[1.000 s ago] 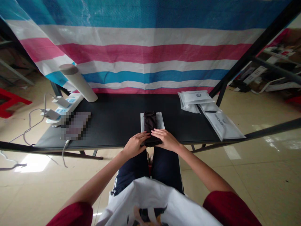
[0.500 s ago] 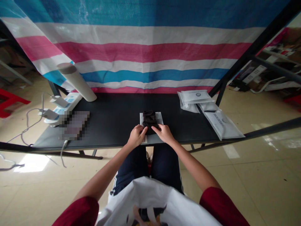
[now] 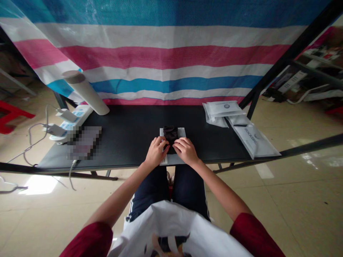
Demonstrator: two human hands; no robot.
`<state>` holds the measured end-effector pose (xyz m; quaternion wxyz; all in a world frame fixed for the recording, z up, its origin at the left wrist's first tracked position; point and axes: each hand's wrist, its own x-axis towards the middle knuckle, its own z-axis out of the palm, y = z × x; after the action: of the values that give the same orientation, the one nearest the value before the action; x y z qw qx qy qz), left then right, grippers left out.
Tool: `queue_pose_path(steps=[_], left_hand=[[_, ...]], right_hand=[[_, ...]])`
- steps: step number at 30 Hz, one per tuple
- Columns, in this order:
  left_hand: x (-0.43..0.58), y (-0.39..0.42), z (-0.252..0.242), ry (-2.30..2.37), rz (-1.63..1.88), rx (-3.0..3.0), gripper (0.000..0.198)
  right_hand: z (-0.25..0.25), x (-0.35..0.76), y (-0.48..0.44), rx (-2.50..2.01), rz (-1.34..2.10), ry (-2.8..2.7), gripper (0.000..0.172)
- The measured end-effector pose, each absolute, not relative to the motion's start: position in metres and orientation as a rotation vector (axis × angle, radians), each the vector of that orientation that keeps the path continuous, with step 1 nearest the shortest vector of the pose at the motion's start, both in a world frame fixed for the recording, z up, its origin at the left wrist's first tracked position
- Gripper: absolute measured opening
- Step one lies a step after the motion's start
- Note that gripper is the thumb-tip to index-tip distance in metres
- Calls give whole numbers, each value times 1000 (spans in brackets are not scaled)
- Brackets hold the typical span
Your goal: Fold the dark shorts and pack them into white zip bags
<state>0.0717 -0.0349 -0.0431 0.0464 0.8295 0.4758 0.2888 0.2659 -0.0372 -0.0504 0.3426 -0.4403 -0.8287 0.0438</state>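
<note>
A dark folded cloth (image 3: pixel 170 134) lies on a white flat packet (image 3: pixel 181 131) at the near middle of the black table (image 3: pixel 128 135). My left hand (image 3: pixel 155 152) presses on the cloth's left side with curled fingers. My right hand (image 3: pixel 185 150) rests on its right side, fingers bent over the cloth's near end. Both hands cover the near half of the cloth and packet.
White packaged bags (image 3: pixel 242 131) lie stacked at the table's right end. A white cardboard tube (image 3: pixel 85 92) leans at the back left, beside a power strip with plugs (image 3: pixel 68 123) and cables. A striped tarpaulin (image 3: pixel 166 53) hangs behind. Black frame bars (image 3: pixel 270 76) rise on the right.
The cloth was long and reached the table's near edge; my hands have folded its near end away from me, so it is now a short bundle on the packet.
</note>
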Motion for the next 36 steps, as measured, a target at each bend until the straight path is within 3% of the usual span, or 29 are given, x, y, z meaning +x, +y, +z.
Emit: queue_pose_path(steps=[5, 9, 11, 19, 24, 31, 36], left_hand=[[54, -33, -33, 1272, 613, 2769, 26], [43, -28, -30, 1150, 461, 2777, 46], [42, -24, -31, 1134, 449, 2761, 49], [50, -10, -45, 1141, 651, 2584, 35], [53, -5, -54, 1308, 839, 2311, 36], [59, -1, -55, 1477, 868, 2066, 30], [66, 6, -52, 1688, 845, 1965, 37]], right_hand=[[-50, 281, -36, -1031, 162, -2238, 27], [-48, 294, -34, -1023, 279, -2376, 50], [-47, 296, -31, -1040, 304, -2402, 54], [-48, 290, -18, -1123, 349, -2308, 41], [-49, 285, -13, -1185, 489, -2134, 38], [-52, 269, 4, -1166, 539, -2025, 38], [-54, 253, 21, -1298, 567, -1939, 34]])
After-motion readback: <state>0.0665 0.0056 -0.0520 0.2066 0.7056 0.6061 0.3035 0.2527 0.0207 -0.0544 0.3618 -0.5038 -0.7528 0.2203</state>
